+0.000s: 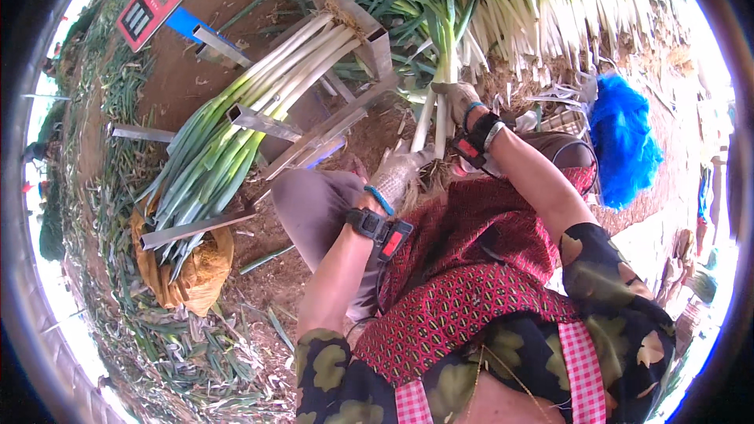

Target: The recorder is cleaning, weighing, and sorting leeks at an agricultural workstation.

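Note:
Two long leeks (424, 119) stand out in front of my lap, green leaves pointing away and rooty ends toward me. My right hand (459, 100), in a pale work glove, is closed round their white stalks just below the leaves. My left hand (399, 169), gloved as well, has its fingers closed at the root end of the left stalk. Part of those fingers is hard to make out. To the left, a bundle of leeks (271, 94) lies across a metal rack (314, 140), roots at the upper right and leaf tips hanging down to the left.
A large heap of leeks (542, 8) spreads along the far side. A red-faced scale display (157, 1) stands far left. Below the rack sits a yellow-orange sack (206, 271). Blue stringy material (624, 141) is at the right. Leaf scraps (196, 353) litter the ground.

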`<state>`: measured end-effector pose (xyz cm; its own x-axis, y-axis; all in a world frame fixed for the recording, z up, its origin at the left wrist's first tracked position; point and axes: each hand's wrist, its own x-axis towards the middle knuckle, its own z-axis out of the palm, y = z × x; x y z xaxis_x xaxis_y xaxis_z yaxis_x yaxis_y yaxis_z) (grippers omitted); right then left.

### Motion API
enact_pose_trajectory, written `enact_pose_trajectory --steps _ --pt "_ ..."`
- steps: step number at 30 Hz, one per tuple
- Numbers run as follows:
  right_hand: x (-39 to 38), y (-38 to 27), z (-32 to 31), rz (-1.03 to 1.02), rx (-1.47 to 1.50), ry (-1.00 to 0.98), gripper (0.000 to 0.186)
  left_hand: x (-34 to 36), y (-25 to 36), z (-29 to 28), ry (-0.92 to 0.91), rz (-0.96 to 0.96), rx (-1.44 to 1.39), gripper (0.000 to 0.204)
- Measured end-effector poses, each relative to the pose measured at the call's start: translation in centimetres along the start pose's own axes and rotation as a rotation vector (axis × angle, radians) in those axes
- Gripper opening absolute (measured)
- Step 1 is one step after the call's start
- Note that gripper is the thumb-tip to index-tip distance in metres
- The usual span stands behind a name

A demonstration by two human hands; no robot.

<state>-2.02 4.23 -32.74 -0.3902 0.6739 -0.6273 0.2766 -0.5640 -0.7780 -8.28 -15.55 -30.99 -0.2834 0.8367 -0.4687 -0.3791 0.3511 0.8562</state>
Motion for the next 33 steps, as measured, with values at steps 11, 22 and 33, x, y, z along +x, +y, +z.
enact_pose_trajectory --steps 11,22,33 --pt "-1.5 5.1 -3.6 -0.141 -0.239 -0.289 0.027 -0.1 0.5 0.9 -0.099 -0.241 -0.449 0.023" --pt "-5.1 5.9 -2.9 0.031 -0.248 -0.312 0.04 2.0 -5.1 2.6 -0.066 0.211 -0.148 0.024" --pt "-0.9 4.7 -2.8 -0.032 -0.026 -0.101 0.038 1.0 -3.3 4.0 0.038 0.039 -0.05 0.04"
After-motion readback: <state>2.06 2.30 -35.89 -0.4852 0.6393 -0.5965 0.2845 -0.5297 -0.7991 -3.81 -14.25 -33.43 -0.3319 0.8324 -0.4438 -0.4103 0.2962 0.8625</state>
